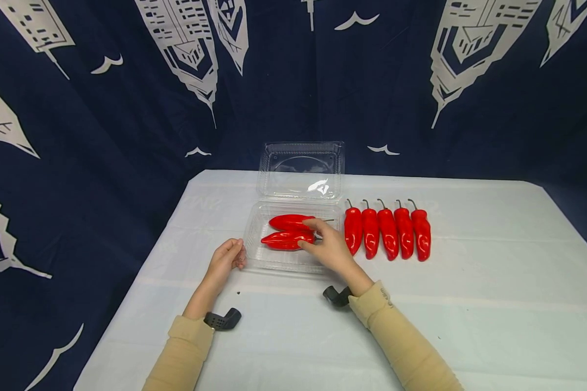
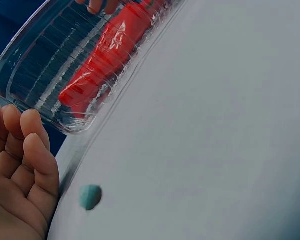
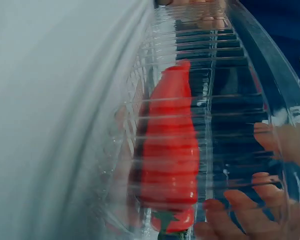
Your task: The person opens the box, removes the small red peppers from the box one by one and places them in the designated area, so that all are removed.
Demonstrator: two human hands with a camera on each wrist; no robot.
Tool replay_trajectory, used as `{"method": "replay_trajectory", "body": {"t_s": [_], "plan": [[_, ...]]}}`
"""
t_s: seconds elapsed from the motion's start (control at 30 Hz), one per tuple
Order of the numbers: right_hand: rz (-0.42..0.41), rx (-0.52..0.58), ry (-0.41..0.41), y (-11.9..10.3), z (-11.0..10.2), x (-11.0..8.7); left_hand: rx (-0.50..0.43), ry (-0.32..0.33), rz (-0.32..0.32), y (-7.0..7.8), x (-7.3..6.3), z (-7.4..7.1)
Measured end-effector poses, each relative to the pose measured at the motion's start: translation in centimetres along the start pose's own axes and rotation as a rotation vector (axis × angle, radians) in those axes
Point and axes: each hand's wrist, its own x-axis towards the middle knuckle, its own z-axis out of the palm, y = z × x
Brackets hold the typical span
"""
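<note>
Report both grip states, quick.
Left grip: closed, holding the clear plastic clamshell by its left edge.
Right grip: over the nearer red chili pepper inside; whether it holds it cannot be told.

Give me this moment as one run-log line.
left hand: at left edge of clear container | right hand: at two red peppers inside | lid: open | five red peppers: row at right

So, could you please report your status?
Left hand at left edge of box. Right hand at two peppers inside, grip unclear. Five peppers outside, right side. Lid open, nothing blocking.
</note>
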Motion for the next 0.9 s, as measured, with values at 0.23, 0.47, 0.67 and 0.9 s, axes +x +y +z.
{"method": "replay_trajectory", "body": {"t_s": [0.23,0.47,0.67,0.9], "plan": [[-0.025,-0.122,0.007,-0.27,0.26,-0.20,-0.006,0.000,-0.007,-0.02,0.12,0.02],[-0.001,-0.165,0.005,-0.25,0.43,-0.18,0.002,-0.001,-0.006,0.03,0.09,-0.02],[0.007,-0.188,0.004,-0.25,0.53,-0.16,0.011,-0.003,-0.004,0.07,0.04,-0.02],[0.018,-0.181,-0.013,-0.42,0.54,-0.21,0.012,-0.002,-0.004,0.02,0.09,-0.03]]}}
